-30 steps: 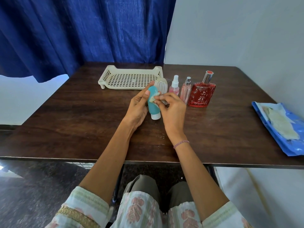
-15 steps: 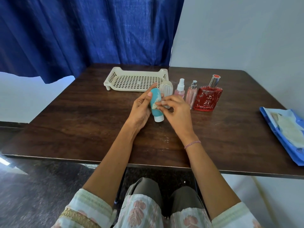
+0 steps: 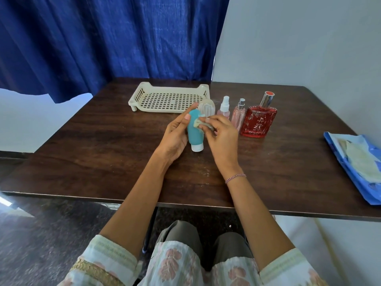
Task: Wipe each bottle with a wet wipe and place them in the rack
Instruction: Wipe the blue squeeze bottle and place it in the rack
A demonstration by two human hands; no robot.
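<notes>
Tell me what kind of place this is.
Probably a plain room at home: a dark wooden table by a bare white wall, a blue curtain behind, and a rack beside toiletry bottles, the teal bottle being wiped with a wet wipe.

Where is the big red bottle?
Head view: the red bottle stands right of centre on the table, last in the row, beside a pink bottle.

"RED ZX" on red perfume bottle [image 3: 258, 122]
</notes>
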